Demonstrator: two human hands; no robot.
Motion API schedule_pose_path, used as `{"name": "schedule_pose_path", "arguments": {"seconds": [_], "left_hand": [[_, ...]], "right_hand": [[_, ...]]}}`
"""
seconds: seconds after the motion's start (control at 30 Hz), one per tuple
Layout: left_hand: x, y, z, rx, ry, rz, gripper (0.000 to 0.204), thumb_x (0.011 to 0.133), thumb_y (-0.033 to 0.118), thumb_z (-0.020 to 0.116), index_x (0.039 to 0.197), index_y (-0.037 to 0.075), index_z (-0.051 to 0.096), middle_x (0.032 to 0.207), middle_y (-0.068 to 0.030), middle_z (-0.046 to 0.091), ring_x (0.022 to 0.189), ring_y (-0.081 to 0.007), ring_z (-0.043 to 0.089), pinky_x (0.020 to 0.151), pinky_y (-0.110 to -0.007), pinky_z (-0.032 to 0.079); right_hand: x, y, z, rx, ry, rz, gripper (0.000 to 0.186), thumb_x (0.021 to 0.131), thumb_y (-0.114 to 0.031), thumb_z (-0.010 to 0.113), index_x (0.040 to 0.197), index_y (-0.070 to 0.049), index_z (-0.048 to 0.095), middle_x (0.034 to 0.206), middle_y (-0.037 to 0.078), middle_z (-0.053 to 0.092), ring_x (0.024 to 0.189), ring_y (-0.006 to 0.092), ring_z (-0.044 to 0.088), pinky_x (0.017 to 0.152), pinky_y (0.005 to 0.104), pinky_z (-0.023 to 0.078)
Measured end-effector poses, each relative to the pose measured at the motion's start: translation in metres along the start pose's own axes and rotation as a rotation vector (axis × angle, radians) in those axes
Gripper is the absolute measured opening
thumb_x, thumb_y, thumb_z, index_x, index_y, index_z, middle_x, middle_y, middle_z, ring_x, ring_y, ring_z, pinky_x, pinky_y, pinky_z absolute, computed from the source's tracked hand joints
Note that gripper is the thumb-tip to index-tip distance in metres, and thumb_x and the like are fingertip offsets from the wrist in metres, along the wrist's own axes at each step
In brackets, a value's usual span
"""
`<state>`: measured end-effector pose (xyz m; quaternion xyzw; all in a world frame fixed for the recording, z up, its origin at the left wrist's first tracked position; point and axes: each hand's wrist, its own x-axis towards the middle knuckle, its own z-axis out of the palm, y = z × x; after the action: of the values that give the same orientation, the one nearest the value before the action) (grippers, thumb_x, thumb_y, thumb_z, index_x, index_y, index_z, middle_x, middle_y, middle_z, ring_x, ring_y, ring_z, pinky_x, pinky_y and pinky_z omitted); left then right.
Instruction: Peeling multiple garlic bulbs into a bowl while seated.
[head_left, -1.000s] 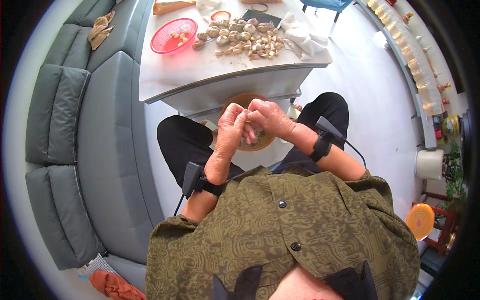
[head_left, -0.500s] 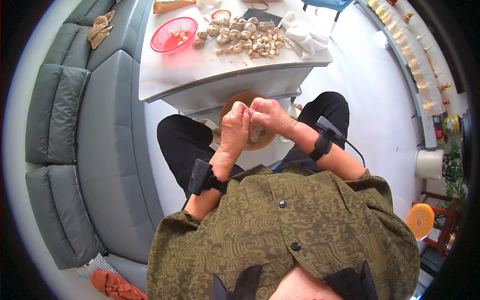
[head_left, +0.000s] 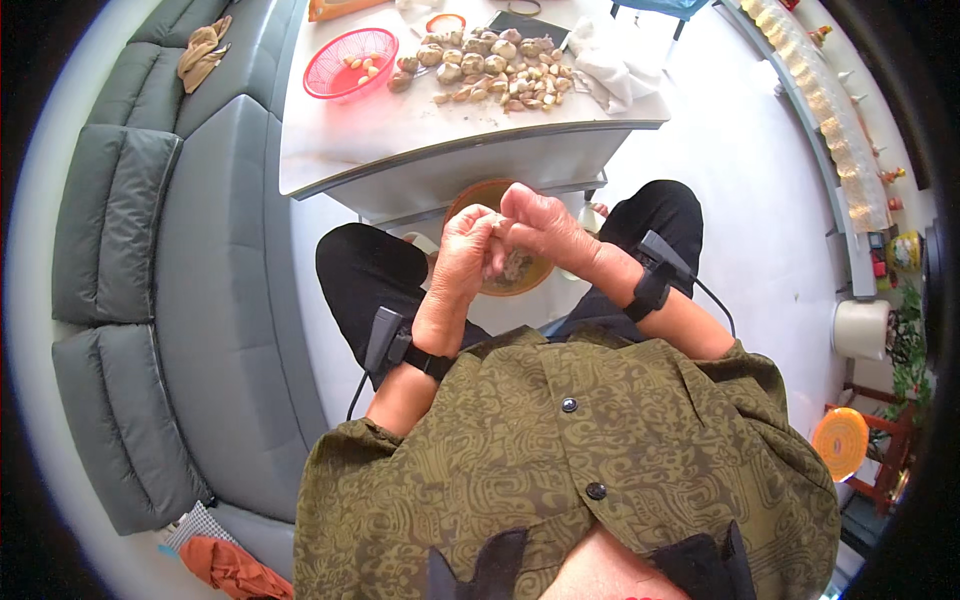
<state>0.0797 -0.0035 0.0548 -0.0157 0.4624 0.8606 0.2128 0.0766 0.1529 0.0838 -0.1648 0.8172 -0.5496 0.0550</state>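
Observation:
Over a brown bowl (head_left: 522, 284) between my knees, my two hands meet at the fingertips. My left hand (head_left: 468, 246) is closed in a pinch on a small pale piece that looks like a garlic clove, mostly covered by the fingers. From the other side my right hand (head_left: 543, 226) is closed, its thumb and fingertips pressed against the same piece. Pale, papery scraps lie in the bowl. On the white table ahead are several whole garlic bulbs (head_left: 474, 66) and a heap of loose garlic cloves (head_left: 528, 92). Left of them, a red mesh basket (head_left: 318, 88) holds several peeled cloves.
The near edge of the table (head_left: 400, 165) is just beyond the bowl. A white cloth (head_left: 610, 70) lies at its right side, near a dark flat tray (head_left: 530, 30). A grey sofa (head_left: 215, 250) runs along my left. Cables hang from the bands on my forearms.
My right hand has turned and its fingers have lifted slightly, while my left wrist has rolled. The fingertips still meet over the bowl, and more of its contents shows.

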Motion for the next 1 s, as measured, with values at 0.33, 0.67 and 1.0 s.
{"name": "schedule_pose_path", "arguments": {"seconds": [0.33,0.67,1.0], "left_hand": [[0.003,-0.008,-0.014,-0.218,-0.067,-0.174,0.017,0.088,0.018,0.052,0.084,0.002,0.057,0.061,-0.0050,0.056,0.036,-0.0075,0.042,0.032,-0.018,0.030],[-0.005,0.002,-0.007,0.118,0.073,-0.129,0.017,0.087,0.019,0.056,0.086,0.002,0.054,0.060,-0.0014,0.054,0.034,-0.0033,0.036,0.032,-0.016,0.026],[-0.001,0.000,-0.001,0.090,0.018,-0.135,0.022,0.091,0.028,0.051,0.087,0.006,0.051,0.063,-0.0033,0.056,0.035,-0.0047,0.038,0.031,-0.016,0.027]], "right_hand": [[0.000,-0.004,0.003,-0.065,-0.086,-0.073,0.015,0.087,-0.018,0.053,0.096,-0.009,0.046,0.068,0.014,0.054,0.068,0.0283,0.056,0.063,0.0335,0.046],[-0.002,-0.005,0.004,0.091,-0.083,0.174,0.013,0.085,-0.011,0.055,0.090,-0.006,0.045,0.062,0.010,0.051,0.055,0.0183,0.054,0.052,0.0309,0.045],[0.000,0.016,0.013,-0.214,0.062,-0.103,0.015,0.083,-0.016,0.054,0.086,-0.005,0.044,0.067,0.018,0.056,0.066,0.0366,0.057,0.056,0.0421,0.045]]}}
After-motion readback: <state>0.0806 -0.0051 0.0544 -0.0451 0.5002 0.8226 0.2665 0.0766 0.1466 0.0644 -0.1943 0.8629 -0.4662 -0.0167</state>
